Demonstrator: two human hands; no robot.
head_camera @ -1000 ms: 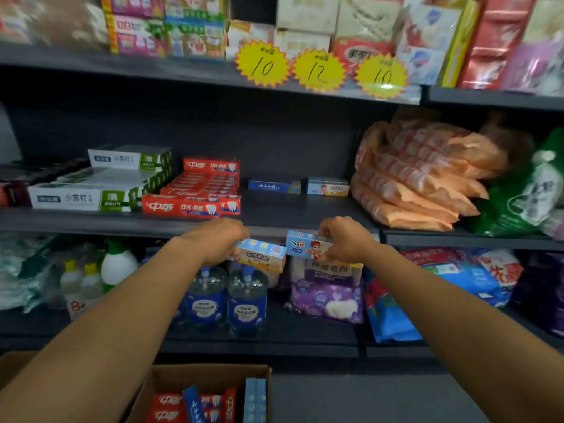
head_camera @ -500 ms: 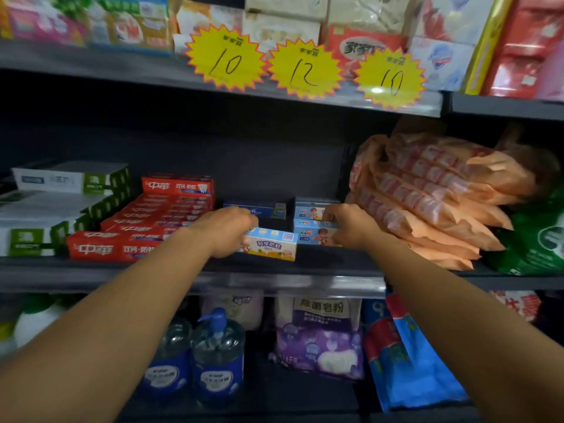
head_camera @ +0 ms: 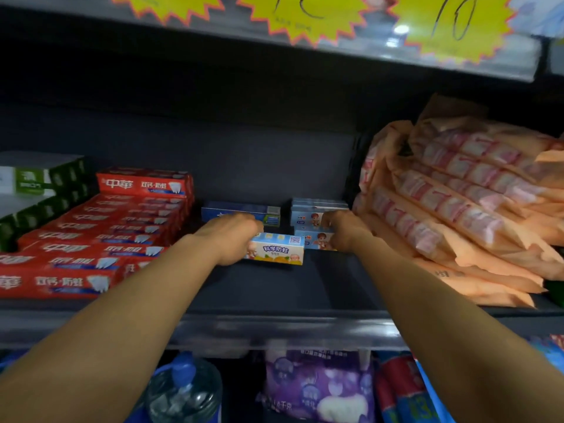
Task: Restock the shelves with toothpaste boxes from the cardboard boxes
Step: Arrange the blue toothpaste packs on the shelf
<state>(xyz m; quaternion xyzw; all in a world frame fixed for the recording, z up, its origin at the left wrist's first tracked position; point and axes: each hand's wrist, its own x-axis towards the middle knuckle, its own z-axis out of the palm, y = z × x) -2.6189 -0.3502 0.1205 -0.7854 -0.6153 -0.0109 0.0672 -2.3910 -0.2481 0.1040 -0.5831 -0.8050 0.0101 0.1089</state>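
Both arms are in over the shelf [head_camera: 274, 288] now, up from below its front edge a second ago. My left hand [head_camera: 229, 238] grips the orange-and-blue kids' toothpaste box [head_camera: 279, 250], fingers curled round its left end, low over the shelf just ahead of the blue toothpaste box [head_camera: 241, 210]. My right hand [head_camera: 343, 228] pinches the blue cartoon toothpaste box [head_camera: 314, 241] against the stack of matching boxes [head_camera: 311, 213]. Both boxes are nearly placed, I reckon.

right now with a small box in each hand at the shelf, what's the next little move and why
Probably slide the light blue and orange toothpaste box in the left hand back toward the dark shelf wall: it sits ahead of the small blue boxes the right hand is placing.
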